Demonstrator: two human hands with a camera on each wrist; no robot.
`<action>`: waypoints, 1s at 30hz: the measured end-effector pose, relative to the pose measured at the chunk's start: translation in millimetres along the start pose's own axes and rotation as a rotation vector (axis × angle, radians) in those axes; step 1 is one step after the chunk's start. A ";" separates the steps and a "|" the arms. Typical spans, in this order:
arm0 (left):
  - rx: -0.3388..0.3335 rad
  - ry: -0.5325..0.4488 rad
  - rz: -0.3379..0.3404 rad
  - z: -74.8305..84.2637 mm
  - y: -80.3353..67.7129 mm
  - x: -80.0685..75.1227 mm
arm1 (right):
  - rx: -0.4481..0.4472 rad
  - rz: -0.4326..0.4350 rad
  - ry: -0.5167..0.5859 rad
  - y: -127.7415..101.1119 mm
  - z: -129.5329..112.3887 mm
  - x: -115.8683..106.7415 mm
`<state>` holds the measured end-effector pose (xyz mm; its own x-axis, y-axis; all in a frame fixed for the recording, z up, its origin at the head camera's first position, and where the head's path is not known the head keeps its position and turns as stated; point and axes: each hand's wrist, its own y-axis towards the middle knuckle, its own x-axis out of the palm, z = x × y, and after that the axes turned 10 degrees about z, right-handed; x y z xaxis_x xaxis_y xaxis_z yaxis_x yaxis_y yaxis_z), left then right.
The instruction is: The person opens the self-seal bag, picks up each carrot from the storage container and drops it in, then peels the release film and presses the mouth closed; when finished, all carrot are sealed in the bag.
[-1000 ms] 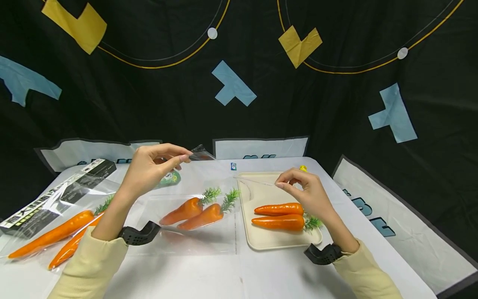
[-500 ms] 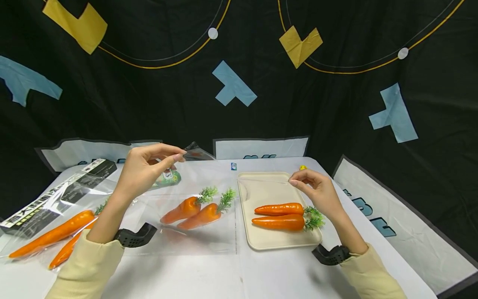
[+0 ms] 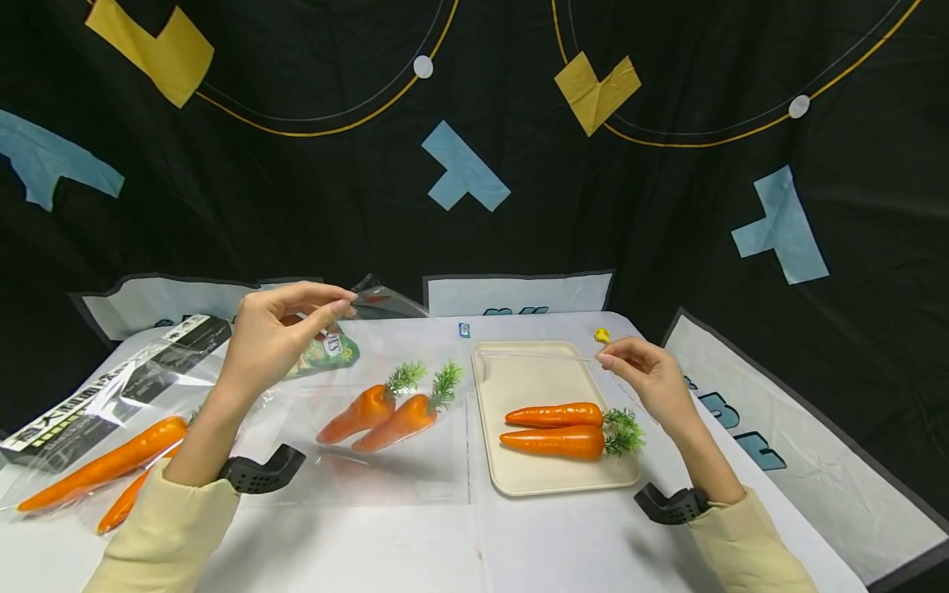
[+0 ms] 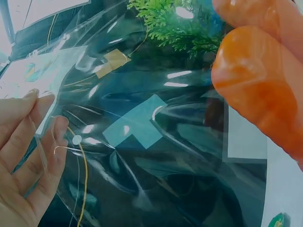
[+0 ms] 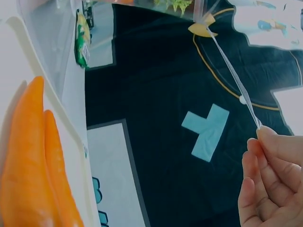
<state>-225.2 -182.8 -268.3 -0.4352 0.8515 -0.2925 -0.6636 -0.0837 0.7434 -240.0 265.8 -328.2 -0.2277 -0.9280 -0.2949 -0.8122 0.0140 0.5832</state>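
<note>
Black cloth with blue and yellow cut-out shapes hangs behind the white table (image 3: 460, 535) where I work. Largest before me is the clear plastic bag (image 3: 385, 461), lying flat at the middle with its mouth lifted toward me; my left hand (image 3: 278, 333) pinches the bag's upper left corner, raised off the table, while my right hand (image 3: 641, 375) pinches the thin clear sealing strip (image 3: 534, 356) drawn taut from the bag's right edge across the cream rectangular tray (image 3: 519, 486). To do this well, I judge I should keep the left corner firm and draw the strip level and steady, so it neither snaps nor drags the bag over. Counting: one tray, two bags in all, the second a printed clear bag (image 3: 104, 395) at the far left; six orange plastic carrots, namely two in the middle bag (image 3: 385, 416), two on the tray (image 3: 556, 428), two in the left bag (image 3: 96, 469); one small yellow object (image 3: 602, 335) beyond the tray.
</note>
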 end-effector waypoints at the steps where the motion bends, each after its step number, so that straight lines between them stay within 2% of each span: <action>1: -0.001 0.004 0.008 0.0 0.0 -0.1 | 0.005 0.007 -0.003 -0.2 1.6 -1.5; 7: -0.004 0.011 0.043 -0.2 -0.3 -1.3 | 0.027 0.034 -0.012 -1.4 8.2 -9.2; 16: -0.025 -0.012 0.055 -2.0 -2.0 -4.2 | 0.048 0.068 -0.087 -5.3 13.5 -19.2; 30: -0.027 -0.055 0.078 -8.5 -2.4 -3.5 | 0.116 0.112 -0.093 -9.6 29.0 -32.6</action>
<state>-227.3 -190.0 -274.2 -0.4529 0.8688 -0.2001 -0.6451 -0.1645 0.7461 -240.4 306.8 -346.2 -0.3647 -0.8798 -0.3050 -0.8342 0.1633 0.5267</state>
